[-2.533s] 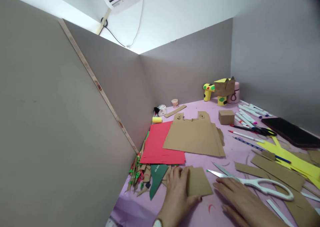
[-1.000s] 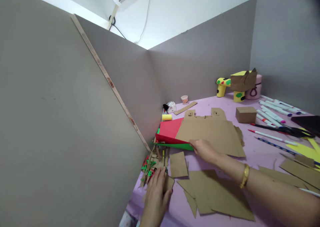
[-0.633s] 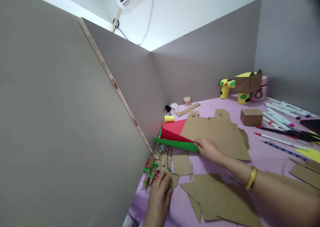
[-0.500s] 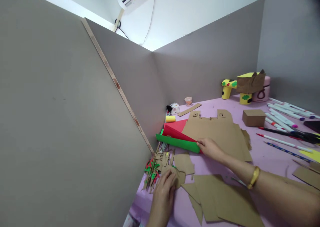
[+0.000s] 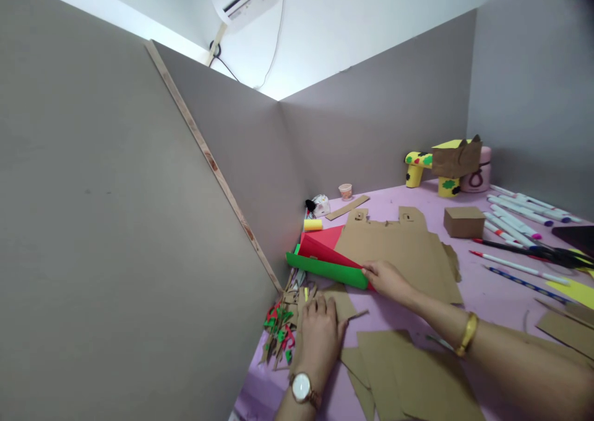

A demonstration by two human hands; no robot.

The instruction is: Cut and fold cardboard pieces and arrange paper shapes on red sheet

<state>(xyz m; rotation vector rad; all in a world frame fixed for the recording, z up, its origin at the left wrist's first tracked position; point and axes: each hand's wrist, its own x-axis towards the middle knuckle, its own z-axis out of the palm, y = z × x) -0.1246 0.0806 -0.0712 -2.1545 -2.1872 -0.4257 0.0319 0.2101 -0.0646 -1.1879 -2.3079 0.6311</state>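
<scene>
My right hand (image 5: 383,280) pinches the near right corner of some rolled coloured paper. A green sheet (image 5: 325,269) curls along its front, with a red sheet (image 5: 320,247) behind it. My left hand (image 5: 320,331), with a watch at its wrist, lies palm down over cardboard scraps, its fingers stretched out. Part of a cardboard piece (image 5: 341,300) shows beyond those fingers. To the left, against the panel, is a heap of thin brown, green and red scraps (image 5: 278,331). What lies beneath the palm is hidden.
A large cardboard sheet (image 5: 390,244) lies mid-table, with more flat cardboard (image 5: 413,371) near the front. A small cardboard box (image 5: 464,221), several markers (image 5: 515,213) and scissors (image 5: 557,255) sit to the right. A yellow spotted model (image 5: 448,164) stands behind. Grey panels (image 5: 380,111) enclose the table.
My left hand has moved forward and a little right over the scraps, flattening out and bringing the watch into view. My right hand keeps its hold on the coloured paper.
</scene>
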